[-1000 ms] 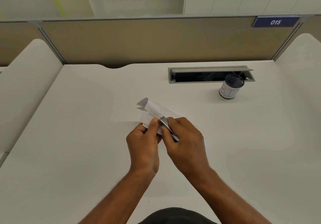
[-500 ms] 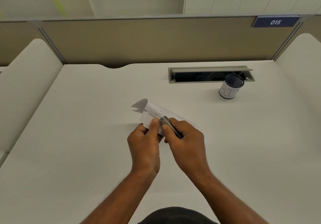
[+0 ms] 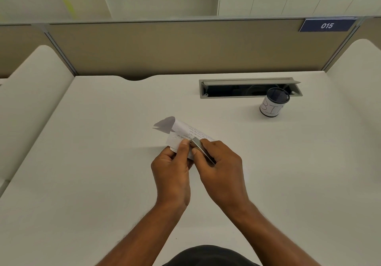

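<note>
A white printed paper slip (image 3: pixel 181 132) is held just above the white desk (image 3: pixel 103 162) at its middle. My left hand (image 3: pixel 172 167) pinches the slip's near edge between thumb and fingers. My right hand (image 3: pixel 221 166) grips a small grey metal tool (image 3: pixel 201 149), whose tip lies against the paper beside my left thumb. The slip's far end curls up and casts a shadow to the left. Both hands hide the near part of the paper.
A small dark mesh cup (image 3: pixel 273 102) with a white label marked "BIN" stands at the back right, next to an open grey cable tray (image 3: pixel 249 87) set in the desk. A tan partition (image 3: pixel 185 47) rises behind; white side panels flank the desk.
The tool's tip has slid slightly along the paper toward my left thumb, and the slip's curled far end has shifted a little. Both hands keep their holds.
</note>
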Demonstrator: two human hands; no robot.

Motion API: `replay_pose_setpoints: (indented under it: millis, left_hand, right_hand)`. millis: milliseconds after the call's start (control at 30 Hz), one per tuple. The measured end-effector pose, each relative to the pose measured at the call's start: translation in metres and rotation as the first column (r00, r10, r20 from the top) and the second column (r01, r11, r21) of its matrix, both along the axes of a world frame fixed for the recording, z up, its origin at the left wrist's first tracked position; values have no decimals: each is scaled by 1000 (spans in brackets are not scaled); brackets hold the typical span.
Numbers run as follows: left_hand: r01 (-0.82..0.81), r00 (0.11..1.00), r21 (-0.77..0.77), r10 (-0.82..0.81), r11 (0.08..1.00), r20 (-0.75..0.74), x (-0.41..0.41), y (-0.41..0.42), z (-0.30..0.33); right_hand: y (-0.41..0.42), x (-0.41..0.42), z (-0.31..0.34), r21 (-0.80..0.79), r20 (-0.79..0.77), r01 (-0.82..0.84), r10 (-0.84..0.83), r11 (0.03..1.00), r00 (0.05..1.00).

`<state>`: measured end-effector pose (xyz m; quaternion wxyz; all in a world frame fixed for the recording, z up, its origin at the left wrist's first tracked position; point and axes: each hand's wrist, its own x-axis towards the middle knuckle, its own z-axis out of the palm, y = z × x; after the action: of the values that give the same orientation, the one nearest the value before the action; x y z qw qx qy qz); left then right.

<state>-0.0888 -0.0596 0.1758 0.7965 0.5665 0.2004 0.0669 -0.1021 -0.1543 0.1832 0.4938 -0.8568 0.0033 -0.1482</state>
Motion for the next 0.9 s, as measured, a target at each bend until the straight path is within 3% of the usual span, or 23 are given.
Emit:
replay_pose_setpoints:
  millis: [167,533,900]
  left_hand:
    - [-5,1000,11,5,1000,4,1,-1,2]
    - [-6,1000,24,6,1000,10,0,-2,6]
    - [-32,999,4,32,999,-8,-1,0,2]
  right_hand:
    - [2,0,3,237,-129,23,8,971,992]
    - [0,-1,11,498,-267,56,92,865,959]
    - [-2,1,15,765,-355,151,215,626,910]
